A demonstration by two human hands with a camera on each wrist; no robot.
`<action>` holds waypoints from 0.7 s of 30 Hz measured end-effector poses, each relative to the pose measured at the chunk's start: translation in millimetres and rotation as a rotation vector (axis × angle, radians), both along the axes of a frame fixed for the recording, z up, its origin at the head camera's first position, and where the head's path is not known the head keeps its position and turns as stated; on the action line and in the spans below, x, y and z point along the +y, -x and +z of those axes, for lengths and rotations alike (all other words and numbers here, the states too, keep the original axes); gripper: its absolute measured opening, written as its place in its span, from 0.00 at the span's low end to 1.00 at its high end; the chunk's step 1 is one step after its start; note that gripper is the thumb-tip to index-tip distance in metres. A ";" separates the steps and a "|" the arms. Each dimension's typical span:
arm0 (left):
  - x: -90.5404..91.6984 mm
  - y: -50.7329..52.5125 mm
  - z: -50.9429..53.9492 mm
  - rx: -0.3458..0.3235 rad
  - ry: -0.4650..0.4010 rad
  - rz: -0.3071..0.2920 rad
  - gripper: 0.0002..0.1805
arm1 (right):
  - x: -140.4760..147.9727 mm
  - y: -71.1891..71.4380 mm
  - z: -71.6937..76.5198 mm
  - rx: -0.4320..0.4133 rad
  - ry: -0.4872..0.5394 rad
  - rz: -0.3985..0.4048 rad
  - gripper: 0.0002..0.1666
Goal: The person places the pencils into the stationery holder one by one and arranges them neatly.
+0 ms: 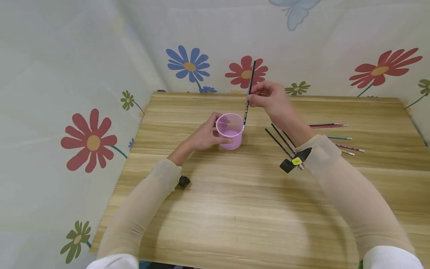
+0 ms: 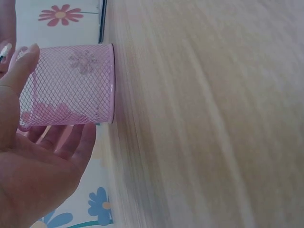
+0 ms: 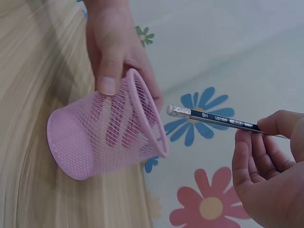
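Note:
A pink mesh pencil cup (image 1: 231, 142) stands upright on the wooden table. My left hand (image 1: 205, 133) grips it from the left, thumb on the near side and fingers round the far side, as the left wrist view of the cup (image 2: 71, 85) also shows. Between thumb and fingertips, my right hand (image 1: 273, 101) pinches a black pencil (image 3: 213, 118). In the head view the pencil is nearly vertical, eraser end down. That white eraser end hangs beside the cup's rim, outside the opening in the right wrist view. Inside the cup no pencils show.
Several dark pencils (image 1: 279, 142) lie under my right forearm, partly hidden by it. Further right are more pencils, among them a red pencil (image 1: 349, 147) and a green pencil (image 1: 339, 138). A flower-printed cloth (image 1: 330, 56) hangs behind the table (image 1: 215, 224) and along its left side.

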State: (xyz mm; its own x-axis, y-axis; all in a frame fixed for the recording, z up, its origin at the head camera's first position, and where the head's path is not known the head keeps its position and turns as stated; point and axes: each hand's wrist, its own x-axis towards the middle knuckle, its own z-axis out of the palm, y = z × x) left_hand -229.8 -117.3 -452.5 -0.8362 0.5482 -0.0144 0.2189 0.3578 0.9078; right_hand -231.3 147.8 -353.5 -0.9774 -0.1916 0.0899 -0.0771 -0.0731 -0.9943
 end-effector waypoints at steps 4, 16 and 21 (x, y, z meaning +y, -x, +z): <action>-0.4 0.8 -0.6 -0.002 -0.005 -0.003 0.44 | -15.1 0.6 -6.5 0.040 -0.061 -0.019 0.07; -1.6 3.5 -3.3 0.001 0.000 -0.009 0.43 | -34.2 -0.5 -37.0 0.162 -0.413 -0.016 0.09; -2.3 3.2 -2.5 0.002 -0.004 -0.011 0.42 | -39.7 -1.7 -42.3 0.195 -0.476 0.009 0.09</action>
State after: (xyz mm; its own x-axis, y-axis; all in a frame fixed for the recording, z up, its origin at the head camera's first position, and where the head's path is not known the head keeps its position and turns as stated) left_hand -233.0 -119.6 -455.0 -0.8300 0.5576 -0.0107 0.2249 0.3521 0.9085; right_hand -229.5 108.1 -395.8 -0.9492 -0.2639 0.1714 -0.2662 0.3831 -0.8845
